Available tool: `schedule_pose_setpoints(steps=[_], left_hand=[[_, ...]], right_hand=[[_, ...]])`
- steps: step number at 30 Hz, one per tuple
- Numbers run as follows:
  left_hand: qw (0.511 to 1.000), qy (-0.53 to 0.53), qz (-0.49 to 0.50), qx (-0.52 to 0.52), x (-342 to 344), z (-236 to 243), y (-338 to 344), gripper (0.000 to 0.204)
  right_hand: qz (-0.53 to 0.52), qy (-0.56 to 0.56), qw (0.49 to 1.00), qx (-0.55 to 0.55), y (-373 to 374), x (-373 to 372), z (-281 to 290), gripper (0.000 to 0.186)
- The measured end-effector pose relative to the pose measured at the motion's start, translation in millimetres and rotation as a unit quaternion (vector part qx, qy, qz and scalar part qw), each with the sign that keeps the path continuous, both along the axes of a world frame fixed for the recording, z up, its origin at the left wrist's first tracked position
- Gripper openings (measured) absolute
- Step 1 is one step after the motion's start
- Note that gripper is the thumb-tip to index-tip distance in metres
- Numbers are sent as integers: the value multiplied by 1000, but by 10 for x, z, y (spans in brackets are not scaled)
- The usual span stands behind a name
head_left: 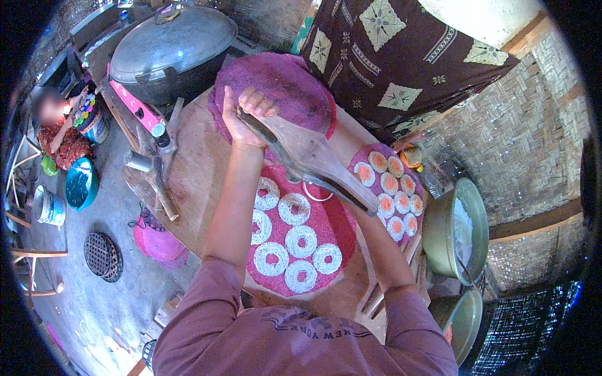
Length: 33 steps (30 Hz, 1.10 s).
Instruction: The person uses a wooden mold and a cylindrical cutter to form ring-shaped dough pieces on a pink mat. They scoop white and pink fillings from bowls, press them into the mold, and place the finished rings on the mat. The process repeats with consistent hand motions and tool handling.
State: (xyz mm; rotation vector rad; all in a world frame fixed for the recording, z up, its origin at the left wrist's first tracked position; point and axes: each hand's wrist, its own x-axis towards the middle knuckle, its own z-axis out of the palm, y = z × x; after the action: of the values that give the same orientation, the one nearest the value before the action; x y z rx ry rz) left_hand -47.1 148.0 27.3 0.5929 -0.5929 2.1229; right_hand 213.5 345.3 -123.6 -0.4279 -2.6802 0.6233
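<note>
Raised over the table, a long wooden hand press [307, 147] slants from upper left to lower right. My left hand [241, 118] is closed around its upper left end. My right forearm [392, 266] reaches the lower right end, where the wood hides the hand and fingers. Below the press is a round pink-red mat [348, 241] bearing several white rings of fine strands [301, 242]. A thin white ring [318, 191] shows just under the press. To the right, a smaller purple mat [376, 185] carries several white rounds with orange centres [389, 183].
Purple round mats [276, 75] lie at the table's far side. A large lidded pot [175, 47] stands far left. Two green pots [439, 235] stand right, beside the woven wall. Wooden pieces [150, 182] lie at the left edge. A person [56, 135] sits beyond, near a teal bucket [81, 183].
</note>
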Motion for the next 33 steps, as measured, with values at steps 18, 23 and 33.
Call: schedule_pose_setpoints(steps=[18, 23, 33], left_hand=[[936, -114, -25, -332, 436, -313, 744, 60], [928, -113, 4, -354, 372, -567, 777, 59], [933, -127, -13, -337, 354, -668, 1023, 56]], right_hand=[[-136, -314, 844, -413, -369, -6, 2081, 75], [-140, -290, 872, -369, -353, -22, 1782, 79], [-193, -256, 933, -165, -69, -19, 1560, 83]])
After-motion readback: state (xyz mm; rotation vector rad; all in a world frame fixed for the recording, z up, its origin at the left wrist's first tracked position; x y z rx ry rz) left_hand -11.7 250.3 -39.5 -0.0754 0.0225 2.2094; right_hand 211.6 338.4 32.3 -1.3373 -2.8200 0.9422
